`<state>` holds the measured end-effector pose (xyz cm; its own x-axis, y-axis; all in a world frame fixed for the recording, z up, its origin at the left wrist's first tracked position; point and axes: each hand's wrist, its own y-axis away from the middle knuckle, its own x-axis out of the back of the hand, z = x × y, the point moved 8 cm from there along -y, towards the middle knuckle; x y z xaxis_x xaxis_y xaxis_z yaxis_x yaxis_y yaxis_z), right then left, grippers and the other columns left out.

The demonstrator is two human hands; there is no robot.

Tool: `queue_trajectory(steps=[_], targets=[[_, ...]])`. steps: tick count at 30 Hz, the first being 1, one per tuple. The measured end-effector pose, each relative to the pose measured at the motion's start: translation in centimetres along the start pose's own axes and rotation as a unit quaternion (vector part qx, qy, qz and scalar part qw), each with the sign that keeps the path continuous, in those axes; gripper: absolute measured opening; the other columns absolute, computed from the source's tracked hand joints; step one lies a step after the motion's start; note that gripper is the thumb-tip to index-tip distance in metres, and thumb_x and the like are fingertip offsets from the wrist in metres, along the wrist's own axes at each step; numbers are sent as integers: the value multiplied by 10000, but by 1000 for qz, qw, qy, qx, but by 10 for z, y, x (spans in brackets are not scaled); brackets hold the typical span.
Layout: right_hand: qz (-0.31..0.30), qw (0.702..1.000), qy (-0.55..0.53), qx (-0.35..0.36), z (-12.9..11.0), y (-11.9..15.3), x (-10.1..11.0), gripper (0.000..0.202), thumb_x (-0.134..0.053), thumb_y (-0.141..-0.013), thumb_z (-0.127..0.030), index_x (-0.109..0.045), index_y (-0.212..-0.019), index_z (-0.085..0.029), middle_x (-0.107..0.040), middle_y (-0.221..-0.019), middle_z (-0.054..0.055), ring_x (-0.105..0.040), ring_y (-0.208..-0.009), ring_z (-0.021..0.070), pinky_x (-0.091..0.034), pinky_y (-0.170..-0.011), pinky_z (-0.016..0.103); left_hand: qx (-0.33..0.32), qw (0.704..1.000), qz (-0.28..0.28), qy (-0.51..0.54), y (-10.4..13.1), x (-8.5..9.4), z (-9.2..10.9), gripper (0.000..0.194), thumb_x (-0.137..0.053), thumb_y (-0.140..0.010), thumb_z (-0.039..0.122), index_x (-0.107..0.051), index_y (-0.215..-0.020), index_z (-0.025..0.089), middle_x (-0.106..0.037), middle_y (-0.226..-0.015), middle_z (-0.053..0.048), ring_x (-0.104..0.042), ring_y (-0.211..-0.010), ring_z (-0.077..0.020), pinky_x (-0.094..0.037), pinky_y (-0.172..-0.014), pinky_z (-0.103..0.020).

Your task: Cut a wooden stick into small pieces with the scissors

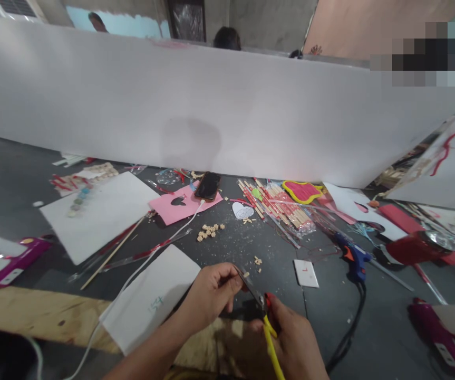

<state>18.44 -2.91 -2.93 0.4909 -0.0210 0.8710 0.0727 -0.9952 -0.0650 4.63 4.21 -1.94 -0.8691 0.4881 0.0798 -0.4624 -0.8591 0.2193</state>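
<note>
My right hand [294, 338] is wrapped around pliers [269, 338] with yellow handles and a touch of red near the pivot. Their long metal jaws point up and left, towards the fingertips of my left hand [215, 290]. Those fingers are pinched together at the jaw tips; whatever is between them is too small or hidden to name. Just beyond my hands lie a few short pale wooden bits [258, 260]. Farther off is a small heap of similar wooden pieces [208, 232]. A white sheet with green writing [160, 295] lies under my left forearm.
A tall white board [132, 100] closes off the table's back. A phone [208, 186] on a white cable rests on pink paper [166, 208]. To the right are bundled wooden sticks [274, 203], a blue glue gun [354, 256] and a white tile [306, 273]. Purple devices [17, 261] flank both sides.
</note>
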Motion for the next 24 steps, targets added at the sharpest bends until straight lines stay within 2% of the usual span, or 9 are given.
queue_trajectory(steps=[5, 8, 12, 18, 24], targets=[[21, 1000, 11, -8, 2, 0, 4, 276, -470, -793, -423, -550, -927, -195, -635, -648, 14, -599, -550, 155, -425, -501, 222, -36, 999, 26, -10, 0, 2, 8, 141, -545, -750, 288, -577, -788, 156, -561, -649, 14, -503, -539, -104, -381, -520, -197], [27, 999, 25, -6, 0, 0, 8, 260, -498, -769, -404, -532, -930, -203, -653, -723, 30, -627, -632, 170, -451, -542, 232, -34, 998, 52, -20, 1, 5, 12, 126, -549, -741, 285, -575, -746, 162, -546, -601, 25, -498, -549, -111, -384, -532, -199], [44, 999, 22, 17, -5, -1, 12, 367, -556, -711, -415, -489, -987, -184, -654, -837, 72, -638, -749, 205, -485, -618, 269, -22, 997, 74, -31, 2, 8, 16, 112, -548, -732, 260, -580, -688, 162, -518, -528, 38, -483, -517, -109, -369, -520, -198], [47, 998, 16, 32, -4, 0, 10, 374, -570, -689, -423, -467, -962, -189, -629, -817, 69, -620, -733, 203, -479, -617, 274, -16, 998, 65, -20, 3, 3, 14, 86, -547, -713, 205, -614, -705, 152, -512, -515, 44, -480, -493, -98, -364, -498, -185], [80, 994, 41, 58, -6, 1, 10, 295, -465, -796, -424, -484, -953, -175, -632, -863, 107, -622, -773, 214, -488, -638, 292, -12, 999, 46, -3, 2, -1, 12, 90, -555, -728, 224, -602, -701, 152, -528, -562, 37, -475, -485, -87, -354, -474, -174]])
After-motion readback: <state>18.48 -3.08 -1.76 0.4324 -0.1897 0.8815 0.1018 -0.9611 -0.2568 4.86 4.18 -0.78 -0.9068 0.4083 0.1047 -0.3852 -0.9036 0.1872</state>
